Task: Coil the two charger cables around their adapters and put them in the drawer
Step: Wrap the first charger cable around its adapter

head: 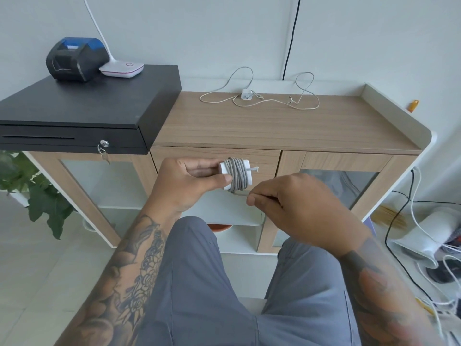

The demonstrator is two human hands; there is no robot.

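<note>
Adapter (225, 176) number one, white and square, sits in my left hand (189, 181), thumb pressed on its near face and fingers curled behind it, held up in front of the wooden cabinet's drawer (264, 158). Grey cable (238, 174) is wound around its middle in a tight stack of turns, and a short prong sticks out on the right side. My right hand (299, 208) pinches the loose tail of that cable between thumb and forefinger, just below and right of the adapter. The second adapter (246, 94) lies far back on the cabinet top (274, 126), its thin cable (274, 102) sprawled loose around it. A black cash drawer (82, 111) sits to the left.
</note>
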